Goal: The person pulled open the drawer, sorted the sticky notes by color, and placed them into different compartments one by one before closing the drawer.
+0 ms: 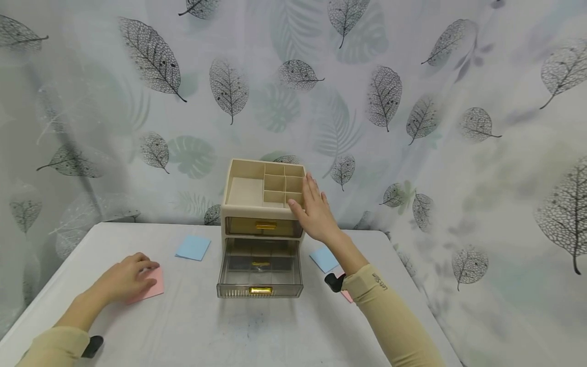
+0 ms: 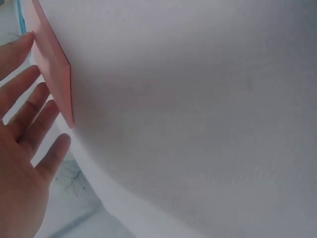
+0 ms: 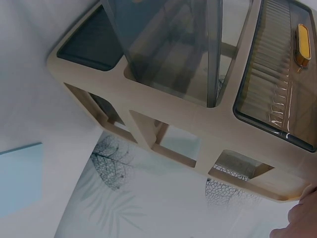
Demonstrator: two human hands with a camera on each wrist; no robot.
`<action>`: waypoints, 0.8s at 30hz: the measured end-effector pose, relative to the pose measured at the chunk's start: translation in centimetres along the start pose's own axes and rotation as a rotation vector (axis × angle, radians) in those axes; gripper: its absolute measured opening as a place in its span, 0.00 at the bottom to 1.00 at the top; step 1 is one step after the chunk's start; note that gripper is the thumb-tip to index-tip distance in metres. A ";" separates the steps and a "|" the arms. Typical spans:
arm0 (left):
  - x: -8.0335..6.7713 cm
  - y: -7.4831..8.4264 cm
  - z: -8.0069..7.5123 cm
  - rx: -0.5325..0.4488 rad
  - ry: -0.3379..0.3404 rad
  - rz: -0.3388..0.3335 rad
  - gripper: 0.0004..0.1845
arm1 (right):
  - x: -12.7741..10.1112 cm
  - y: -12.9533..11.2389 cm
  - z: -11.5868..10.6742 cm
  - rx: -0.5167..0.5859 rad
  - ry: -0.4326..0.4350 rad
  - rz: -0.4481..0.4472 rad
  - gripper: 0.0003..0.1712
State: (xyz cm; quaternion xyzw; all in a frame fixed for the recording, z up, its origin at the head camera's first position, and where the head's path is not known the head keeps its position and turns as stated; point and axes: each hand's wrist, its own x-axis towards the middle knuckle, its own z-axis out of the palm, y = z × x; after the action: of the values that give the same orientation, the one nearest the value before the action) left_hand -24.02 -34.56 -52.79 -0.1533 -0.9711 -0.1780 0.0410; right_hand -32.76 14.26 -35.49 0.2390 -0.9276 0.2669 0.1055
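A beige desktop organizer (image 1: 224, 216) stands at the back middle of the table, its clear middle drawer (image 1: 284, 291) pulled out toward me. My right hand (image 1: 317, 216) rests on the organizer's top right edge, fingers straight along the side and thumb over the front corner. In the right wrist view only part of that hand (image 3: 299, 218) shows, at the lower right. On the left, my left hand (image 1: 124, 279) is over a pink pad of sticky notes (image 1: 155, 286). Its spread fingertips are right at the pink pad (image 2: 59, 82) in the left wrist view.
A blue note pad (image 1: 192, 247) lies left of the organizer. Another blue pad (image 1: 324, 259) lies to its right, with a pink pad (image 1: 347, 296) partly hidden under my right wrist. Behind the white table (image 1: 183, 326) hangs a leaf-patterned curtain (image 1: 257, 46).
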 end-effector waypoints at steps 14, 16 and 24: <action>0.1 -0.2 0.3 -0.078 -0.011 -0.005 0.20 | 0.0 -0.1 0.1 -0.008 0.002 -0.001 0.48; 0.1 0.0 0.2 -0.086 -0.014 -0.006 0.19 | 0.0 -0.1 0.1 -0.007 0.006 -0.003 0.48; 0.2 0.3 -0.1 -0.116 -0.017 -0.023 0.20 | 0.0 -0.1 0.1 -0.007 0.009 0.002 0.47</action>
State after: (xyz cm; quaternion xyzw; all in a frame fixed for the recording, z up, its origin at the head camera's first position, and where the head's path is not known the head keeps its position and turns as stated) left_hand -24.10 -34.26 -52.61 -0.1459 -0.9612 -0.2331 0.0217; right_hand -32.65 14.14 -35.49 0.2367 -0.9282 0.2649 0.1104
